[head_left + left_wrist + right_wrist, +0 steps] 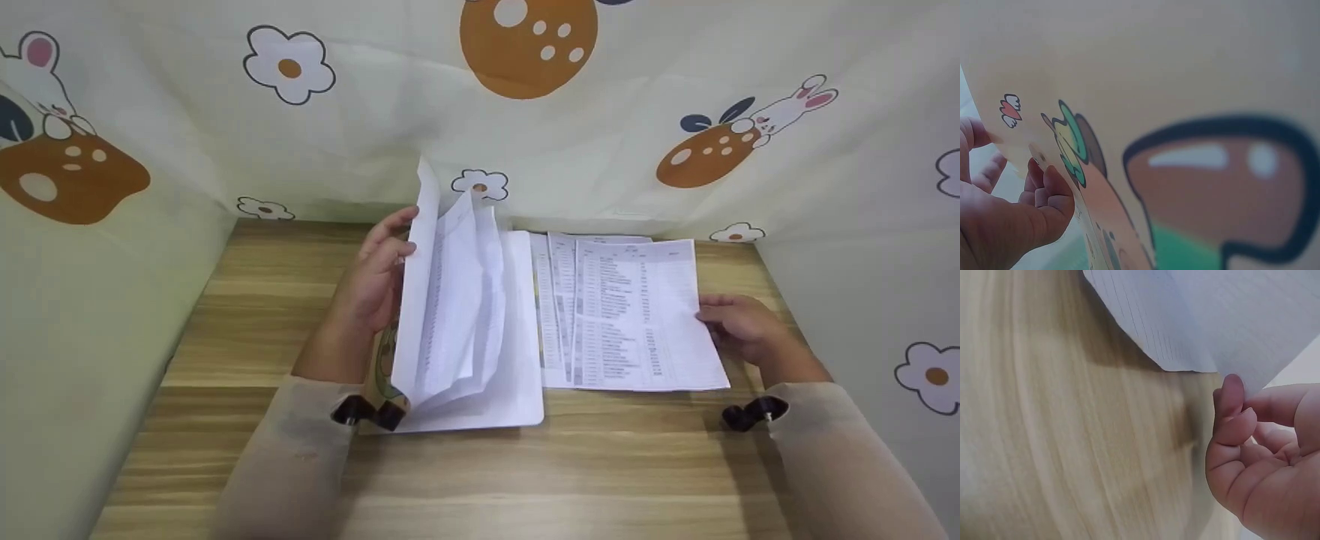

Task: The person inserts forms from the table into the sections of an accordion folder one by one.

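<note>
White paper under both hands rn: your left hand [379,277] has its fingers curled on the outer edge of a white-leaved booklet [523,337] w/ a cartoon-printed cover [1168,95], holding the L side nearly upright while the R page lies on the light wood-grain tabletop [465,484]. White inner leaves [457,315] fan out btwn the two, bent and not lined up. Over on the R, your right hand [739,322] pinches the right edge of the top sheet [630,315] among several overlapping white rectangular printed sheets [561,315], thumb and fingers close tgt w/ only paper btwn; the wrist view has that paper angled up off the tabletop. The sheets sit just beside the booklet; can't tell if the hindmost is tucked under its R page or merely butts up to it.

Doing this well, imo: take the stiff cover plus the leaves in one L grip, w/o squeezing, bc a soft leaf alone would prob. crease. Watch the fanned leaves; they could flop and catch any paper slid that way. On the R, a light pinch is plenty: lift low, go slow, so the top sheet doesn't drag its neighbours. Squaring the edges w/ a gentle tap would help, as ragged ones could snag. Mind the near R corner too, poss. fold risk.
</note>
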Demonstrator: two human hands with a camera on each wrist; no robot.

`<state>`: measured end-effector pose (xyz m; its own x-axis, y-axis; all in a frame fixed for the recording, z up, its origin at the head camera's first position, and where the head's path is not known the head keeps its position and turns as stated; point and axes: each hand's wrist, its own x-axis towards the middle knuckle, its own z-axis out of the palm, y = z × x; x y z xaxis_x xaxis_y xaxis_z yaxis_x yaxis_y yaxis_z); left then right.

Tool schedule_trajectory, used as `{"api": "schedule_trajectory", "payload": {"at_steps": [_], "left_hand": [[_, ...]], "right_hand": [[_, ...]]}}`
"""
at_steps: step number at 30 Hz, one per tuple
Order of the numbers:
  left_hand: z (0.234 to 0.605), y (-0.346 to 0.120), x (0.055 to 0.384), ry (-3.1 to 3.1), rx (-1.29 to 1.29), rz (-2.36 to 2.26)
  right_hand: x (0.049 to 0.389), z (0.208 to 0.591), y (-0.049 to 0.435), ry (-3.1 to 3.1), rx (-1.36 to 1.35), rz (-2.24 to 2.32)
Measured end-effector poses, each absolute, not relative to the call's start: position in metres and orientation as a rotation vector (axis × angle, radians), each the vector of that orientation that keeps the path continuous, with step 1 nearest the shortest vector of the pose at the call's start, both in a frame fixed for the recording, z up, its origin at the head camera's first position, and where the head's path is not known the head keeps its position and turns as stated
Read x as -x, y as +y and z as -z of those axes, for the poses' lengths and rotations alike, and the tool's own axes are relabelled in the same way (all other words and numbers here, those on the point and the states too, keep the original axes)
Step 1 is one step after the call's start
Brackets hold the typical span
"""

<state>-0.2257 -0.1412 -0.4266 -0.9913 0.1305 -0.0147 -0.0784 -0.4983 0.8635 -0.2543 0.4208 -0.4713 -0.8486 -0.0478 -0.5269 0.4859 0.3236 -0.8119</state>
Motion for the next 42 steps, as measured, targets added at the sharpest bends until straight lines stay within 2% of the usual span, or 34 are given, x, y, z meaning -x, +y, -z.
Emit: {"api": "schedule_trajectory", "payload": {"at_steps": [18, 28, 42], "left_hand": [[0.425, -0.141, 0.226, 1.511, -0.090, -2.621], [0.426, -0.140, 0.226, 1.523, -0.089, -2.622], [0.425, -0.140, 0.224, 1.529, -0.083, -2.614]], "right_hand": [[0.239, 0.438, 0.415, 1.906, -0.354, 1.855], [0.226, 0.418, 0.388, 1.828, -0.254, 2.020], [0.218, 0.409, 0.349, 1.787, -0.122, 2.083]]}}
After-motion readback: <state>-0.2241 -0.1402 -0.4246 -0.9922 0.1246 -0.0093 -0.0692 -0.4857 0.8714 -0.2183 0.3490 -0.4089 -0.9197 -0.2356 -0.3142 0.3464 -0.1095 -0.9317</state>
